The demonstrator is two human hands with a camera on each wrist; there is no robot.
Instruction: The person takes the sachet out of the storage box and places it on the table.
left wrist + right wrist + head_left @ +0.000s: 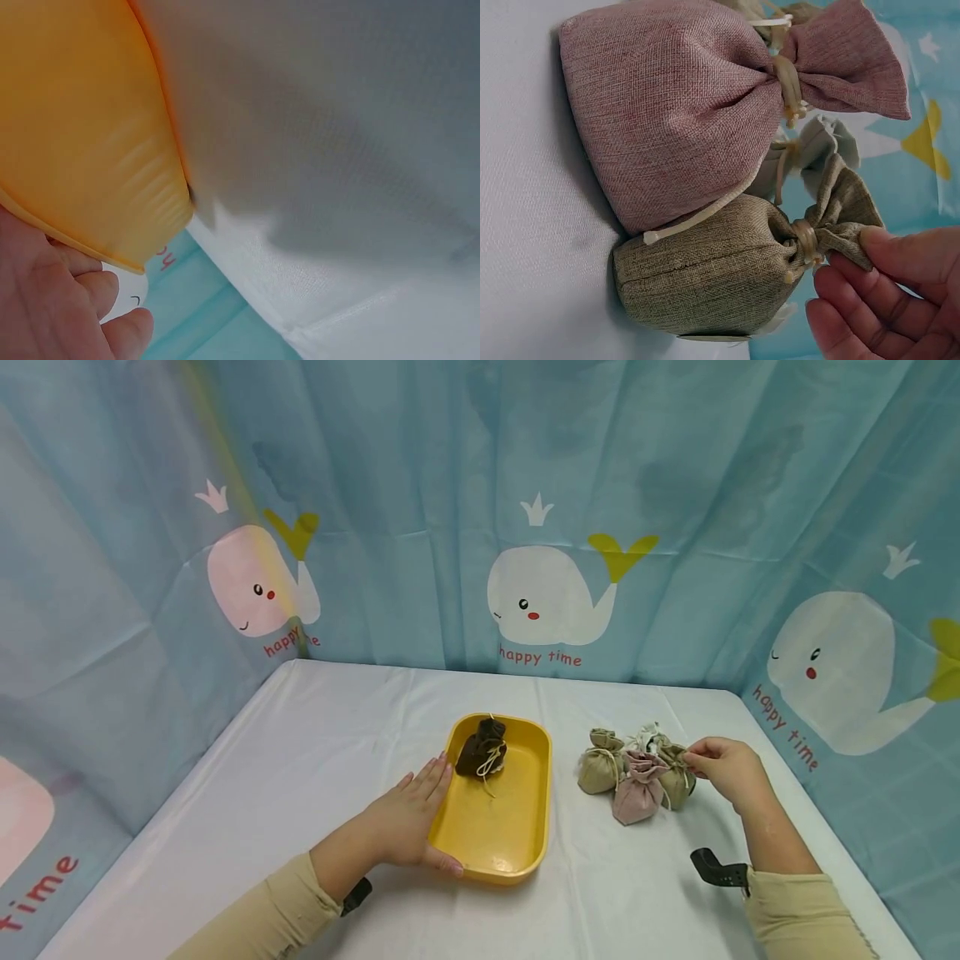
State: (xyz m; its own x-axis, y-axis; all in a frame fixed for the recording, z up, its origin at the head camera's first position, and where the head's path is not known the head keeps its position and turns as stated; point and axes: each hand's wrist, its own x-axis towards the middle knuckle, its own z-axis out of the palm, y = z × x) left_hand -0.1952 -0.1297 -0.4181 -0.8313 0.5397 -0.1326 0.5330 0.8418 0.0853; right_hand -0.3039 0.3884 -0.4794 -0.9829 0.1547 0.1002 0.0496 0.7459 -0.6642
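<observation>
My left hand (408, 818) rests against the left side of a yellow tray (495, 843), its fingers straight along the rim and the thumb at the near corner. Inside the tray, at the far left, sits a dark brown drawstring pouch (480, 750) with a cream cord. On the right, my right hand (727, 768) pinches the gathered top of an olive-brown pouch (705, 274) between thumb and fingers. That pouch stands on the table beside a pink pouch (675, 112). A beige pouch (598, 770) and a partly hidden whitish pouch (642, 739) are close by.
A white cloth covers the table (337, 735). Blue curtains (397, 468) printed with whales surround it at the back and sides. A black wrist-camera mount (718, 868) juts out from the right wrist, low over the table.
</observation>
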